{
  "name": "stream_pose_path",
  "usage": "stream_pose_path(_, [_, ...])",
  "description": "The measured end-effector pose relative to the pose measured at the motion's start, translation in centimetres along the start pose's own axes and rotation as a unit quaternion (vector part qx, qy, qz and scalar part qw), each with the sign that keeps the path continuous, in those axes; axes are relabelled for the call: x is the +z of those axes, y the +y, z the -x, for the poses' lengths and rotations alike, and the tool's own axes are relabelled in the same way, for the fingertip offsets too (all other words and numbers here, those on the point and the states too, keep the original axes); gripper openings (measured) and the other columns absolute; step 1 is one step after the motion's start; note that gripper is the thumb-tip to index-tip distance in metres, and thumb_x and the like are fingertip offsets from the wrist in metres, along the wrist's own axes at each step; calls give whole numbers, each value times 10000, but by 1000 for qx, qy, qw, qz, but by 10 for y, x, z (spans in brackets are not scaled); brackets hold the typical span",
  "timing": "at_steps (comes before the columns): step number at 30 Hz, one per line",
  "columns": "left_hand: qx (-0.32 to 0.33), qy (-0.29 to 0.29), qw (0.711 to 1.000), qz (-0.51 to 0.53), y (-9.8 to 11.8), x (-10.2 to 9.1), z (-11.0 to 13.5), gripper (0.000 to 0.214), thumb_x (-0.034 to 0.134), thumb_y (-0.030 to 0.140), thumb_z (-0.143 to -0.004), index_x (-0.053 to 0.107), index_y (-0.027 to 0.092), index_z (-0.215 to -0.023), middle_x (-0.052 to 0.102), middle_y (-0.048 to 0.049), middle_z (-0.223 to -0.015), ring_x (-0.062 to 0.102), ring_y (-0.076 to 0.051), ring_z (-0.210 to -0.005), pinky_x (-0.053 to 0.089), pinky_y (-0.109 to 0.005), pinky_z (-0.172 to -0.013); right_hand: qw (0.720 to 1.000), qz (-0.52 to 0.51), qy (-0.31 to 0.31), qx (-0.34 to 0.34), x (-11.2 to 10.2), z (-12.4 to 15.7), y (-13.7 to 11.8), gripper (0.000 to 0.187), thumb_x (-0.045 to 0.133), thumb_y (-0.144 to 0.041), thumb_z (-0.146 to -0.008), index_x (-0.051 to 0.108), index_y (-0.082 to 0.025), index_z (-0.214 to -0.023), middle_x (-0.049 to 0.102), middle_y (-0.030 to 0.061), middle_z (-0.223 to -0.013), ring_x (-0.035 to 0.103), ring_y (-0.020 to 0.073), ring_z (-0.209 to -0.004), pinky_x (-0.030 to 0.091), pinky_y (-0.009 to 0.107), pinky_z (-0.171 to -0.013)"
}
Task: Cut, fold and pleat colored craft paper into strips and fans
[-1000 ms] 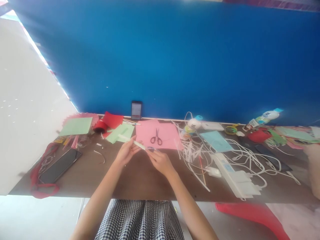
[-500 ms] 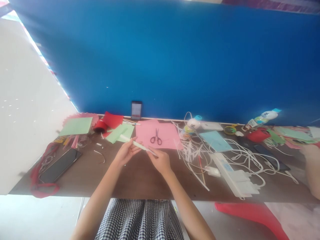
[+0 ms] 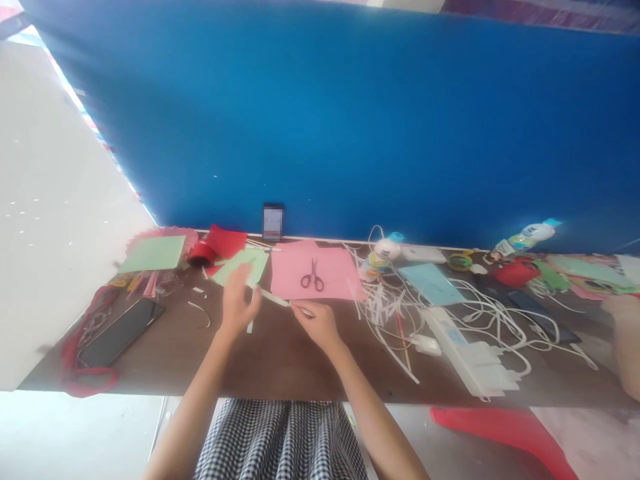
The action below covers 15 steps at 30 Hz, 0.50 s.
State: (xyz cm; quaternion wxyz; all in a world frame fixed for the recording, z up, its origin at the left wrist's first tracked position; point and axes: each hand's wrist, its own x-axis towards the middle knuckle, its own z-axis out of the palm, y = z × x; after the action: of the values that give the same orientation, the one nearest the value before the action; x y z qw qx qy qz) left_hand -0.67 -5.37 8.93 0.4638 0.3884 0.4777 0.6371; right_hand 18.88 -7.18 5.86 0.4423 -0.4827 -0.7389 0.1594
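My right hand pinches one end of a thin white paper strip above the brown table. My left hand is raised over the strip's other end, fingers lifted and blurred, near the green paper. Just beyond my hands lies a pink sheet with black scissors on it.
A phone and a red cord lie at the left. Another phone leans on the blue wall. White paper strips, cables and a power strip crowd the right. Another person's arm shows at the far right edge.
My left hand has let go of the strip's left end and lifted, moving left toward the green paper. My right hand keeps its pinch and has barely moved.
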Motion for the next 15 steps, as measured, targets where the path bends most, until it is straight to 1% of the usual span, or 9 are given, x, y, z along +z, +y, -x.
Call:
stream_pose_path(1, [-6,-93,995,-24,1,5,5,350,591,56,-665,620,217,-974,578,-77,-1147,254,-233,-1298,195,-378,-1065,1000,6,-4,-7,0,0,0,166,543,-269,-788,697,-247,-846,709,-7,-831,667,169,-708,537,260,-665])
stream_pose_path(2, [2,-182,982,-56,0,9,8,327,602,49,-643,644,218,-920,606,-79,-1097,291,-252,-1279,145,-413,-1072,1000,12,-6,-13,-1,0,0,169,539,-271,-791,695,-245,-850,709,-3,-835,666,170,-710,534,263,-670])
stream_pose_path(3, [18,-255,962,-94,-1,12,11,308,609,52,-633,658,225,-883,626,-75,-1055,335,-265,-1252,98,-435,-1075,1000,18,-8,-19,-1,0,0,171,536,-272,-794,693,-243,-857,708,0,-840,665,171,-714,530,263,-670])
stream_pose_path(4, [42,-306,942,-134,-4,15,12,291,609,62,-635,666,233,-864,642,-68,-1017,380,-270,-1219,61,-444,-1076,999,24,-11,-23,-2,0,0,173,535,-270,-796,691,-241,-863,708,3,-844,663,169,-715,526,258,-665])
stream_pose_path(5, [69,-335,924,-170,-7,16,12,277,604,73,-643,671,239,-854,654,-62,-982,422,-270,-1182,41,-441,-1076,999,33,-15,-29,-3,0,0,173,534,-267,-798,690,-238,-868,708,4,-843,660,165,-710,521,250,-655])
stream_pose_path(7, [111,-349,905,-217,-13,17,12,252,593,91,-662,677,241,-845,667,-58,-925,492,-262,-1102,47,-424,-1076,997,62,-20,-37,-5,2,0,169,535,-262,-800,689,-236,-862,708,3,-809,652,148,-673,505,229,-631])
stream_pose_path(9, [124,-348,900,-231,-18,16,11,247,595,105,-667,678,240,-856,671,-61,-905,538,-252,-1023,74,-412,-1073,994,103,-19,-43,-7,3,-1,169,531,-262,-804,690,-235,-856,700,1,-742,631,127,-615,480,210,-596])
stream_pose_path(12, [104,-355,902,-224,-23,15,11,227,601,129,-672,679,232,-859,676,-64,-869,574,-236,-906,106,-403,-1067,986,156,-15,-48,-9,5,-2,173,520,-267,-812,688,-233,-840,661,-5,-657,589,101,-551,432,193,-537])
stream_pose_path(15, [78,-351,910,-207,-25,15,11,147,578,150,-703,685,218,-777,671,-59,-757,580,-212,-787,143,-385,-1060,982,181,-22,-53,-9,5,-3,174,512,-272,-819,682,-235,-825,634,-11,-657,566,83,-541,396,183,-515])
